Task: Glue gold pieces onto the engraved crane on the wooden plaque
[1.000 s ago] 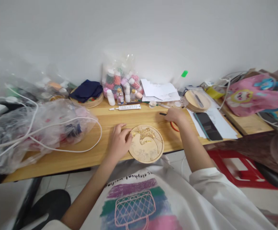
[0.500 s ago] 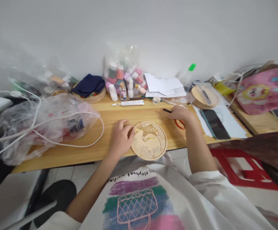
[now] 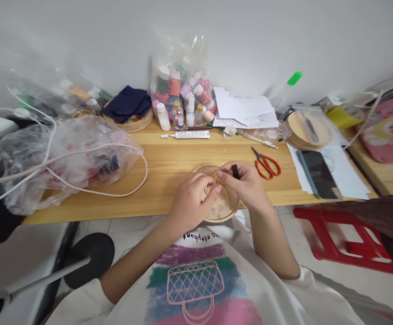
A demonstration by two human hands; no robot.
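Observation:
A round wooden disc (image 3: 221,211) with a drawn pattern and gold thread lies at the table's front edge, partly under both hands. My left hand (image 3: 192,198) is over its left side, thumb and finger pinched near some fine gold thread. Opposite it, my right hand (image 3: 245,183) is closed around a black-handled tool (image 3: 235,171), its fingertips also at the gold thread. The tips of both hands nearly meet above the disc. Red-handled scissors (image 3: 266,166) lie on the table to the right of my right hand.
Clear plastic bags and white cables (image 3: 135,192) cover the left side. Small bottles (image 3: 178,115), a white tube (image 3: 192,134) and papers (image 3: 245,110) stand or lie along the back. A phone (image 3: 319,174) rests on paper at the right. Below is a red stool (image 3: 348,246).
My right hand has moved left from the scissors to the disc, with the black-handled tool. My left hand has shifted right over the disc, fingers now pinched. The camera view has tilted slightly.

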